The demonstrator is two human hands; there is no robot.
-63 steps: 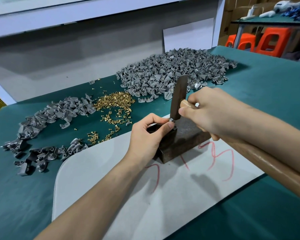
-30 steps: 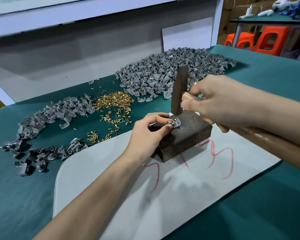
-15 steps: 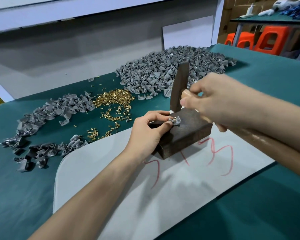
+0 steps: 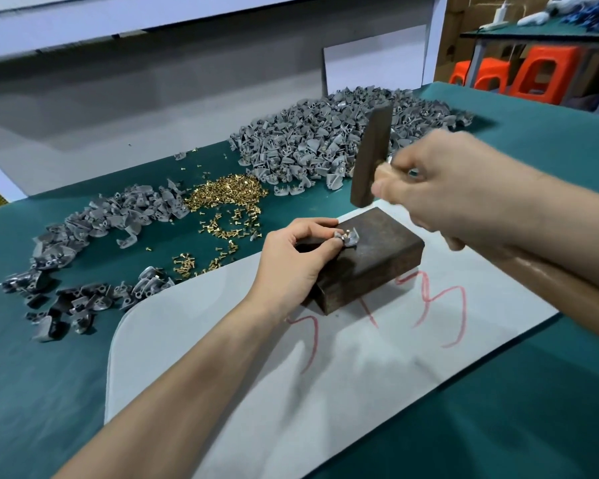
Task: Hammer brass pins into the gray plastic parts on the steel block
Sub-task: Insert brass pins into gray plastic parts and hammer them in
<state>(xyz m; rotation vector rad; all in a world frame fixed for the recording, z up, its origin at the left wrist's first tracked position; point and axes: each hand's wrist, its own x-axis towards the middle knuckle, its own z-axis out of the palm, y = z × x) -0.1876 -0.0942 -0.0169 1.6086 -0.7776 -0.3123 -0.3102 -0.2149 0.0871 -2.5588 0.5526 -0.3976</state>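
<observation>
1 gray part — pinched by left hand fingers — sits on steel block.

This is a small workshop, a place where things are put together by hand. A work table with a green cloth top holds a big heap of small gray plastic parts, a smaller heap of gray parts and a pile of tiny shiny brass pins. A dark steel block sits on a white sheet with red scribbles. A hammer with a dark metal head and a wooden handle is just above the block. Far back stand orange plastic stools, another green work table and brown cardboard boxes.
</observation>
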